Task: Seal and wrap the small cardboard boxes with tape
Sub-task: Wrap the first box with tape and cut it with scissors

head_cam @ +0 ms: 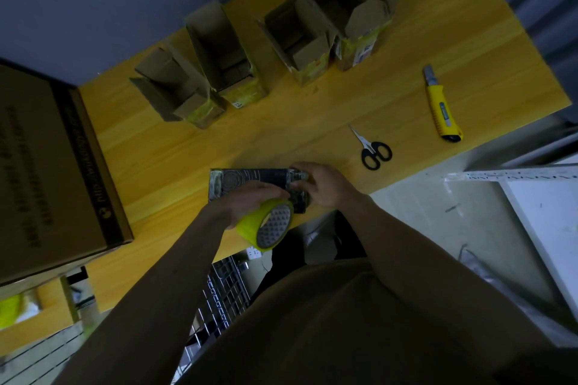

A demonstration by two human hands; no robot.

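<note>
Currently your L hand (pixel 250 201) grips the tape roll (pixel 266 225) over the dark box (pixel 247 178) while R hand (pixel 325 184) fingers pinch its end at table (pixel 187 150) edge.

Packing/stockroom, open cartons (pixel 219 62) on bench (pixel 406 103), metal shelving (pixel 516 175)

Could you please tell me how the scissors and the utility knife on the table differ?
The scissors have black handles; the utility knife has a yellow body. The scissors look shorter than the knife. The scissors lie nearer the right hand; the knife lies further right. Both lie flat on the table, untouched.
</note>
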